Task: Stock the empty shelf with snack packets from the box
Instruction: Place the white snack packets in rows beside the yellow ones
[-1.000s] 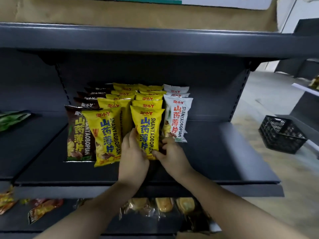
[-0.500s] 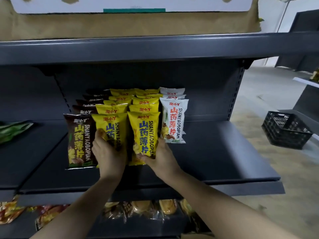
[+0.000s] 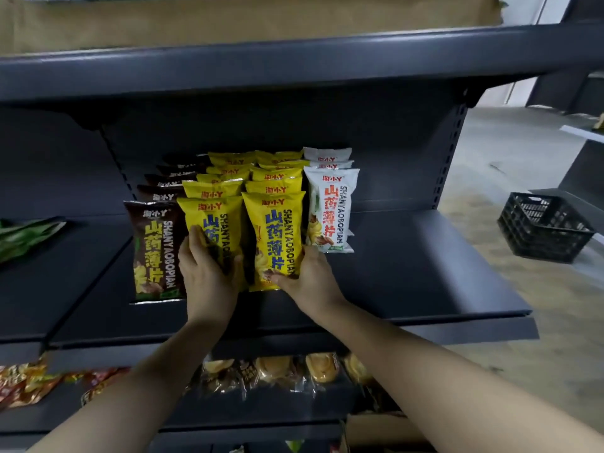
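Both hands [image 3: 261,276] still grip the front yellow packets [image 3: 243,237], barely shifted.

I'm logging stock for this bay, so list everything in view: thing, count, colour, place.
brown packets: one row, count unclear, dark brown, leftmost on the middle shelf
yellow packets: two rows, yellow, centre of the shelf
white packets: one row, about three, white, rightmost
middle shelf: one, dark grey, bare to the right of the rows
green packet: green, neighbouring shelf at left
wrapped buns: several, golden, shelf below
red-orange packets: several, shelf below, left
crate: one, black, on the floor at right
left hand: grips front packet of the left yellow row
right hand: grips front packet of the right yellow row
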